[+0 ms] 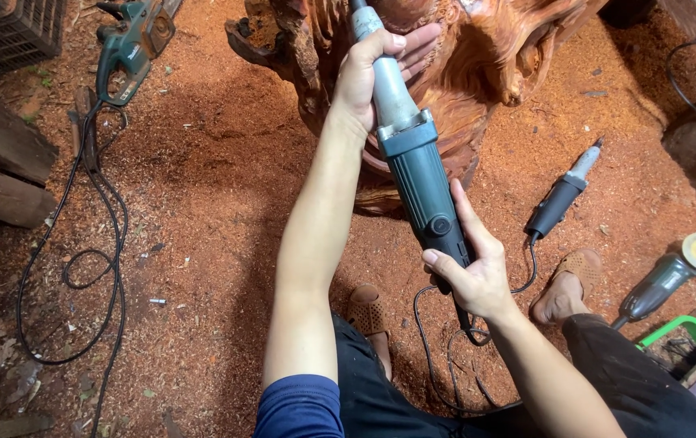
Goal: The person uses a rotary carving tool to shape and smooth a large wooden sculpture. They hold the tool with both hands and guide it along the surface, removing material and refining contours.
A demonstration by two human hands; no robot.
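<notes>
left hand (364,81) wraps tight on grinder (413,162) neck | right hand (474,272) grips near end | cord (437,357) by feet could snag, tool might slip on wood stump (461,73)

A single head-worn camera looks steeply down from above the person's lap, facing forward over both forearms to the sawdust floor (202,186). It sits close: the long grinder (413,162) fills the centre, the carved wood stump (478,57) is cut off by the top edge (only its lower part shows). The person's knees and sandalled feet lie at the bottom edge. No second view overlaps it.
</notes>
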